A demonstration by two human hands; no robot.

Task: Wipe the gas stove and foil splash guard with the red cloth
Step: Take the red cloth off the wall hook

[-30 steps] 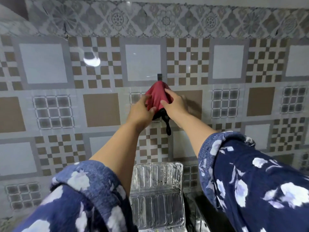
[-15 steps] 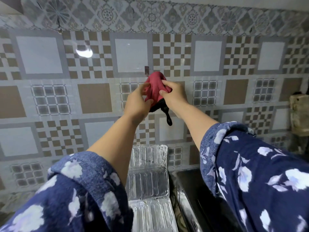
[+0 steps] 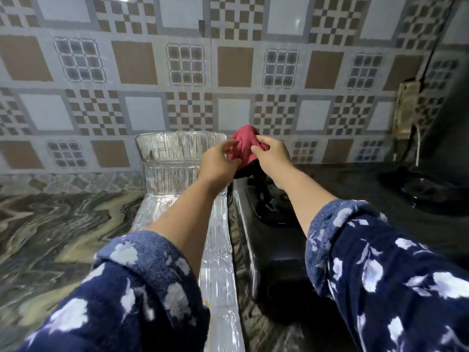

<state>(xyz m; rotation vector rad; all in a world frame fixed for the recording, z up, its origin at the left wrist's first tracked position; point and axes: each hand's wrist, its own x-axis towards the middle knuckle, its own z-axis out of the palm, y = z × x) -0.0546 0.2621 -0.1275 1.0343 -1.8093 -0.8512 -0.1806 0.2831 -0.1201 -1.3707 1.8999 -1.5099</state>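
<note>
Cloth (image 3: 244, 146), red and bunched, sits between the two hands, above the back edge of the stove (image 3: 276, 252) and just right of the foil guard (image 3: 175, 158). A dark part hangs from its underside, with a dark strip trailing down toward the stove top; whether that belongs to the cloth cannot be told.

Much of the cloth is covered by the fingers, so its full shape is hidden. The stove is black and glossy, and its burner near the right forearm is hard to make out against the dark surface. Farther right, a second round dark shape on the stove is blurred. The guard stands upright against the tiled wall (image 3: 142, 72) and runs toward the camera between the marbled counter (image 3: 55, 229) and the stove; its lower stretch is partly hidden by the left forearm and blue flowered sleeve (image 3: 142, 295). A small dark hook (image 3: 201, 27) shows high on the wall. A brownish box (image 3: 406, 110) on the wall at right is too blurred to identify.

The right hand (image 3: 271, 156) grips the cloth, thumb and fingers curled round its right side. The left hand (image 3: 219, 161) is at the cloth's left edge with fingers loosely bent, fingertips and thumb touching the fabric; whether it pinches it cannot be told.
</note>
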